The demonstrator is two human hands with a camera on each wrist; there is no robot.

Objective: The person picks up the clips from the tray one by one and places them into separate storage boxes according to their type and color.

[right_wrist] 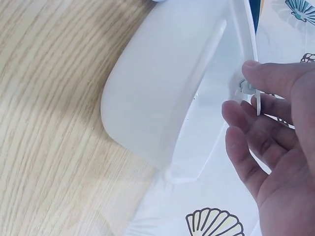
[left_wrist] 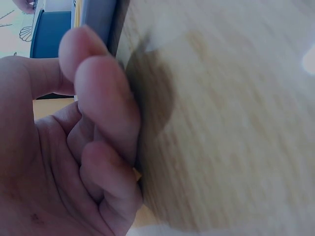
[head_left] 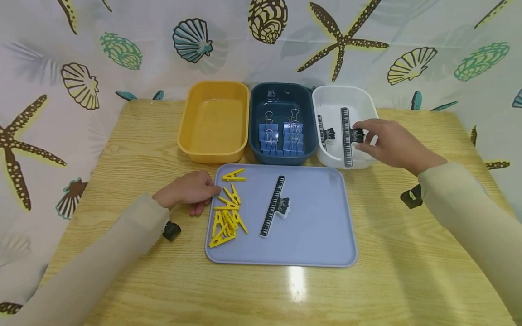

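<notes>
Over the white bin, my right hand pinches a piano-keyboard clip by its black handle, between thumb and fingers. Another keyboard clip lies inside that bin, to the left. In the right wrist view the pinched clip is seen edge-on beside the fingers. At the left rim of the lavender tray rests my left hand, its fingers loosely curled around nothing. A third keyboard clip lies on the tray, right of a pile of yellow clothespins.
Left of the white bin stands a dark blue bin with several blue binder clips in it. A yellow bin is at the row's left end. Behind the wooden table hangs a shell-patterned cloth.
</notes>
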